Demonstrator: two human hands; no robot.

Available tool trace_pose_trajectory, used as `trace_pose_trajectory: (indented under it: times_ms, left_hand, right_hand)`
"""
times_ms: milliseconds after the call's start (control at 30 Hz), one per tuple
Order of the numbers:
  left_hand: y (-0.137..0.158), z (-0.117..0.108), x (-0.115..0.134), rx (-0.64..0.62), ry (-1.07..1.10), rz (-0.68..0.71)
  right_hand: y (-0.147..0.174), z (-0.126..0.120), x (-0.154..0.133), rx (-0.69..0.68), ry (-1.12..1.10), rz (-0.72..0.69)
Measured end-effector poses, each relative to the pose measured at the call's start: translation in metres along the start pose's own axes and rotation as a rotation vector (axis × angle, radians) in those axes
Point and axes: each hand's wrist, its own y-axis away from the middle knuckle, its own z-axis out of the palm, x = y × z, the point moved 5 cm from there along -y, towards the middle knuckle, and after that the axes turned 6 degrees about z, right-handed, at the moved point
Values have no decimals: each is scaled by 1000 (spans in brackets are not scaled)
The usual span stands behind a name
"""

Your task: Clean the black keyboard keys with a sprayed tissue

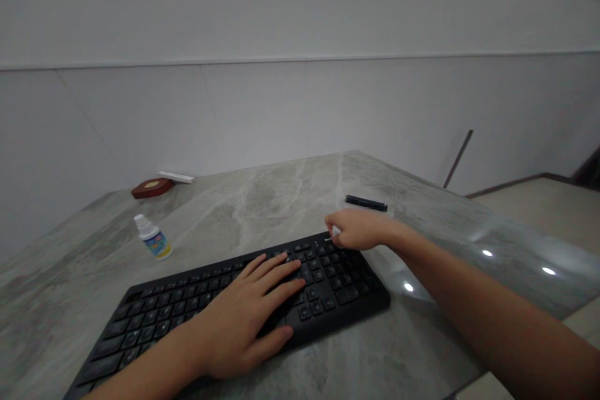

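Note:
A black keyboard (pixel 323 319) lies at a slant on the grey marbled table. Across its middle keys rests my left hand (pixel 253 306), flat with the fingers spread, the thumb near the front edge. At the keyboard's far right corner, my right hand (pixel 354 229) is closed around something small and white (pixel 335 231), of which only a bit shows between the fingers; its kind I cannot make out. A small white spray bottle (pixel 154 239) with a blue and yellow label stands behind the keyboard, on the left. Just beyond my right hand lies a black pen-like stick (pixel 365 202).
Near the back left edge of the table (pixel 262 200) are a reddish-brown wooden piece (pixel 152 187) and a thin white bar (pixel 175 177). A pale wall (pixel 262 112) rises behind the table. Floor (pixel 529 206) shows past the right edge.

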Motion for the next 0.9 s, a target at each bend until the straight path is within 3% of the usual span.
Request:
trace_pose_trajectory:
  times_ms: [267,500,700,900]
  left_hand:
    - [0,0,-1,54,45,24]
    - [0,-1,0,43,41,17]
    - [0,1,0,23,26,9]
    - [1,2,-1,6,27,-2]
  right_hand:
    - [-3,6,-12,40,-168,-90]
    - [0,2,2,3,-28,10]
    - [-6,7,-14,104,-172,-131]
    - [-6,5,-3,65,-67,-55]
